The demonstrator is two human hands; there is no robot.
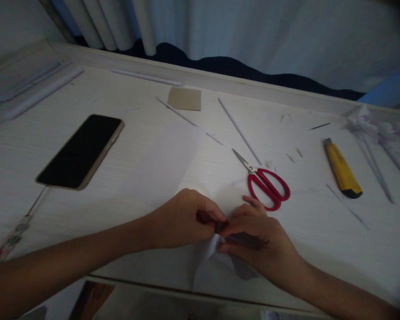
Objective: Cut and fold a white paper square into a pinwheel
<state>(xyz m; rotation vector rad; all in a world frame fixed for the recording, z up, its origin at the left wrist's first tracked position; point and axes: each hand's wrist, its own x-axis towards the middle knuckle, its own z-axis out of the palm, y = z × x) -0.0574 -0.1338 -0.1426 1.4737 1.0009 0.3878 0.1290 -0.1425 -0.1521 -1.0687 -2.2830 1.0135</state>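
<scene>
Close to the table's front edge, my left hand and my right hand meet with fingertips pinched together. Between them is a thin white sheet of paper, bent upward where the fingers grip it and hanging toward the edge. Both hands are closed on it; the exact pinch point is partly covered by the fingers. Scissors with red handles lie just beyond my right hand, blades pointing away to the left. Another flat white paper piece rests on the table past my left hand.
A phone with a strap lies at left. A yellow cutter knife is at right, near crumpled paper flowers. Thin rolled paper sticks and a cardboard square lie farther back, below a curtain.
</scene>
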